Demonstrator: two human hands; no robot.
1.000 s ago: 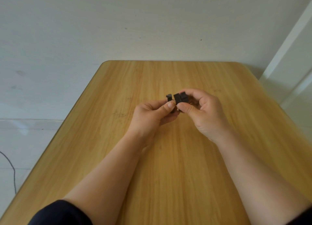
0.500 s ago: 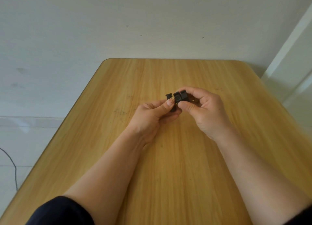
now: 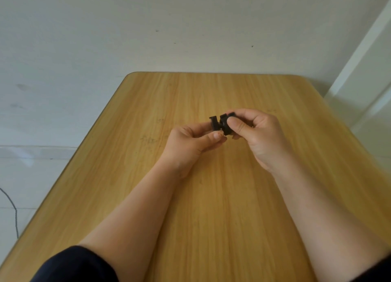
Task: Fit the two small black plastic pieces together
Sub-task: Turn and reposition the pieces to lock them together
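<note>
Two small black plastic pieces are held together above the middle of the wooden table point(image 3: 211, 197). My left hand point(image 3: 190, 144) pinches the left black piece point(image 3: 214, 124) between thumb and fingers. My right hand point(image 3: 256, 133) grips the right black piece point(image 3: 225, 122), with the thumb over its near side. The two pieces touch at their lower ends and a narrow gap shows between their tops. Fingers hide the rest of the right piece.
A white wall stands just behind the table's far edge point(image 3: 211, 73). A white frame point(image 3: 359, 55) runs up at the right. A thin dark cable point(image 3: 12, 207) hangs at the left, off the table.
My left thumb has slid down off the pieces' tops, so more of the left piece shows. Both hands stay in about the same place above the table.
</note>
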